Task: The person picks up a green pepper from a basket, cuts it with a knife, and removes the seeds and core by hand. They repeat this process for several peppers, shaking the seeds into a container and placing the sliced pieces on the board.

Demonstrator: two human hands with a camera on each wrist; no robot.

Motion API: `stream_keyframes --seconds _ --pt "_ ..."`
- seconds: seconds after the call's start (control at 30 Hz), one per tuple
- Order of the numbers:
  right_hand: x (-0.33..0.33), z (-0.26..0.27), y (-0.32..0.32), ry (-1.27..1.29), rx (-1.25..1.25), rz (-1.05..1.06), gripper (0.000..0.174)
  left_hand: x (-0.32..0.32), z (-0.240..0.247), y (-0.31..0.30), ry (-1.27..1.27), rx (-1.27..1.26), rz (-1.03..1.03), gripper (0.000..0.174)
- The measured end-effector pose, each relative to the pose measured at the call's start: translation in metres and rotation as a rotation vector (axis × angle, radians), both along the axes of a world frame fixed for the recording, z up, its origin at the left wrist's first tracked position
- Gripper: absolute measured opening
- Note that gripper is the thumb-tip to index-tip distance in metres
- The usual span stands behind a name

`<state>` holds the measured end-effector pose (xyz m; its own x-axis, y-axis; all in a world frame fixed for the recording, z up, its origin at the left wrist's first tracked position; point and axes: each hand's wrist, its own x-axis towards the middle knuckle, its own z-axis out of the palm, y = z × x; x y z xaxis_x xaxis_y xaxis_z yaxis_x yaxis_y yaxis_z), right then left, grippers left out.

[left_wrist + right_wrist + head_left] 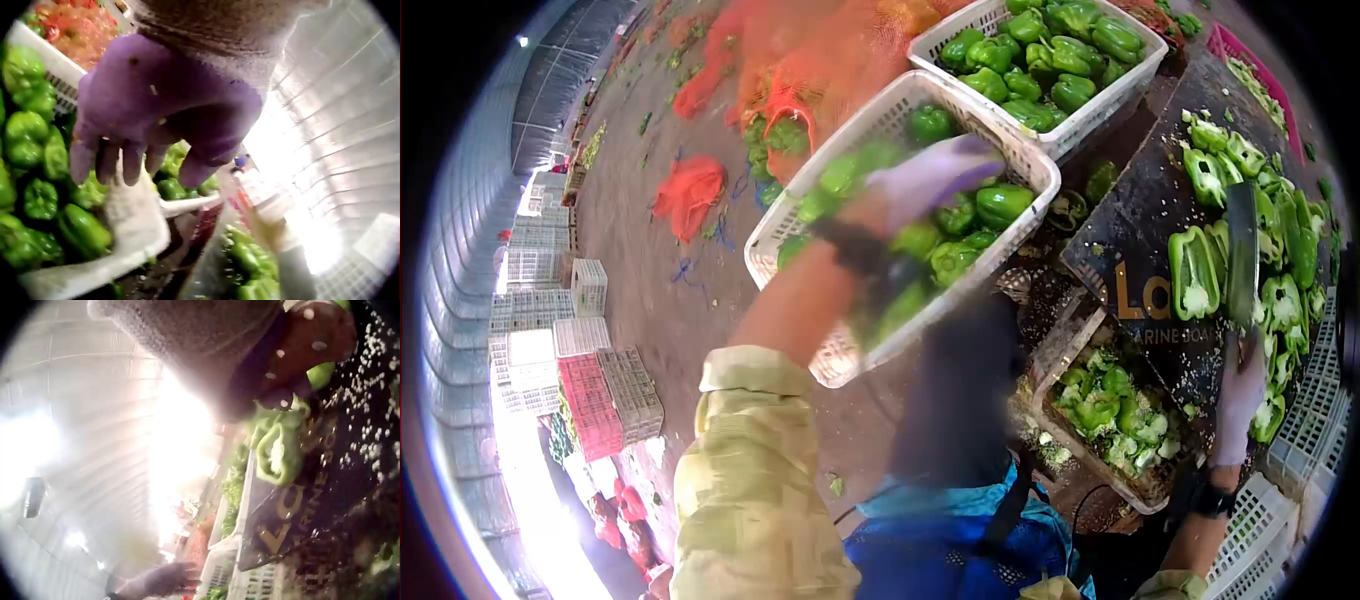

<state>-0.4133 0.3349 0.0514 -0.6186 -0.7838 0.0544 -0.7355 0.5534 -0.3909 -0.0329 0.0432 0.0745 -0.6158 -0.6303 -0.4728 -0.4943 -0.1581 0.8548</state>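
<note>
My left hand (935,180), in a purple glove and blurred, reaches over a white crate (1040,170) of whole green bell peppers (1005,205). In the left wrist view the left hand (162,106) has its fingers hanging loosely downward, with no pepper in them. On the other side, my gloved right hand (1240,400) grips a knife (1243,250) by its handle; the broad blade points away over a dark board. Halved bell peppers (1195,272) lie beside the blade, cut faces up. The right wrist view shows a cut pepper (278,453) near the right hand (250,369).
A second white crate (1055,148) of peppers stands behind the first. The dark board (1130,230) carries scattered seeds. Below it, a box (1055,395) holds pepper scraps. Red mesh sacks (690,195) lie on the floor; stacked crates (590,400) stand far left.
</note>
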Motion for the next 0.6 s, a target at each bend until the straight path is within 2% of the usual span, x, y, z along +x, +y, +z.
stream_keyframes --seconds 0.03,0.07,0.1,0.13,0.17,0.2,0.23,0.3,0.33,0.37,0.4,0.43,0.47,0.5,0.6 --pt "0.001 -0.02 0.013 0.06 -0.208 0.059 0.043 0.04 -0.028 -0.005 -0.141 0.019 -0.063 0.07" --pt "0.023 -0.004 0.015 -0.222 -0.202 0.027 0.04 0.08 -0.056 -0.01 -0.278 0.039 -0.139 0.072" --pt "0.054 0.015 0.014 -0.503 -0.192 -0.011 0.037 0.096 -0.071 0.004 -0.321 0.054 -0.094 0.076" --pt "0.076 0.021 0.013 -0.583 -0.175 0.04 0.035 0.111 -0.085 0.018 -0.362 0.069 -0.047 0.08" --pt "0.091 0.022 0.011 -0.682 -0.129 0.088 0.033 0.11 -0.075 0.046 -0.343 0.065 0.133 0.085" --pt "0.107 0.024 0.01 -0.779 -0.078 0.132 0.031 0.13 -0.124 0.051 -0.433 -0.039 0.185 0.09" --pt "0.12 0.021 0.007 -0.684 -0.014 0.177 0.032 0.149 -0.173 0.058 -0.522 -0.14 0.237 0.094" --pt "0.114 0.013 0.001 -0.31 0.227 0.401 0.032 0.131 -0.175 0.066 -0.58 -0.232 0.248 0.105" --pt "0.114 0.005 0.001 -0.342 0.243 0.261 0.033 0.125 -0.185 0.066 -0.63 -0.278 0.259 0.109" --pt "0.099 -0.018 0.011 -0.152 0.108 0.338 0.033 0.12 -0.194 0.064 -0.683 -0.325 0.269 0.113" --pt "0.095 -0.018 0.006 -0.325 0.045 0.262 0.035 0.11 -0.192 0.056 -0.82 -0.158 0.261 0.12" --pt "0.092 -0.016 0.002 -0.498 -0.019 0.177 0.036 0.109 -0.188 0.058 -0.853 -0.166 0.257 0.122" --pt "0.077 -0.018 0.006 -0.467 0.045 0.125 0.041 0.106 -0.185 0.057 -0.883 -0.182 0.247 0.124" --pt "0.07 -0.024 0.006 -0.524 -0.008 0.086 0.046 0.101 -0.185 0.054 -0.91 -0.202 0.232 0.125" --pt "0.059 -0.034 0.012 -0.486 0.004 0.054 0.047 0.102 -0.188 0.038 -0.455 0.169 0.528 0.096"
